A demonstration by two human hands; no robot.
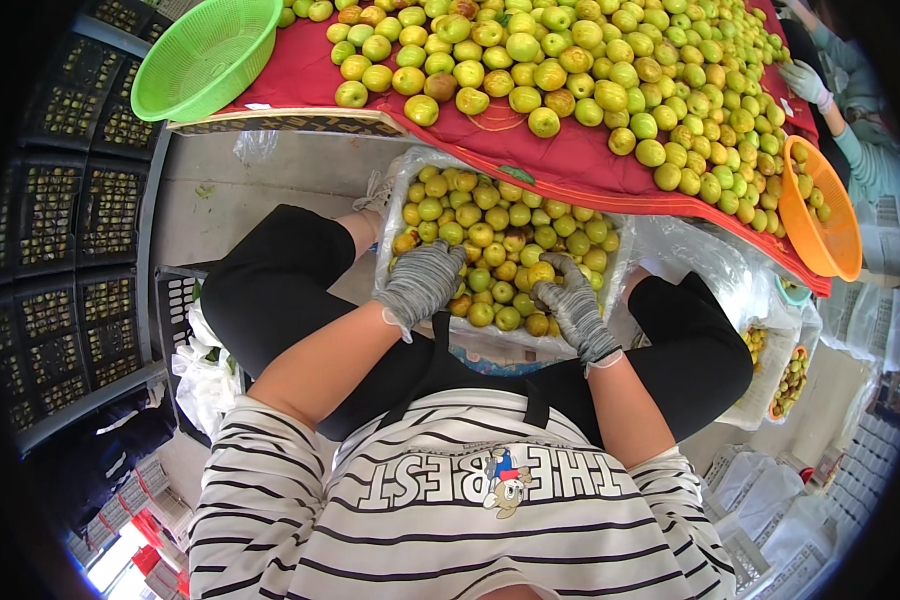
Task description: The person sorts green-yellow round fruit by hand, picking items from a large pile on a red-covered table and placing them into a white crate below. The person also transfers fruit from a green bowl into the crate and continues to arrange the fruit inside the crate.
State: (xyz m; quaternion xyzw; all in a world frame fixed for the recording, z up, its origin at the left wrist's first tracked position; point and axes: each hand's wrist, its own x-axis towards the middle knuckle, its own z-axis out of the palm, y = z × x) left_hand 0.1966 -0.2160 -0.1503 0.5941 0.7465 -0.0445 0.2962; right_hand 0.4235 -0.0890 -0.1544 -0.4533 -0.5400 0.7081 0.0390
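Note:
A plastic-lined crate (621, 300) full of yellow-green round fruit (496, 218) stands between my knees, partly under the table's edge. My left hand (426, 279), in a grey knit glove, rests over the fruit at the crate's left side; its fingertips are bent down and whatever lies under them is hidden. My right hand (570, 296), gloved alike, has its thumb and fingers around a yellow fruit (541, 273) at the crate's right side. Above the crate, a large heap of the same fruit (525, 46) covers much of a red cloth (487, 139) on the table.
A green plastic basket (202, 56) sits at the table's left corner, an orange one (825, 217) at its right. A co-worker's gloved hand (804, 81) is at the far right edge. Stacked black crates (82, 157) stand left; a black crate (172, 300) is beside my left knee.

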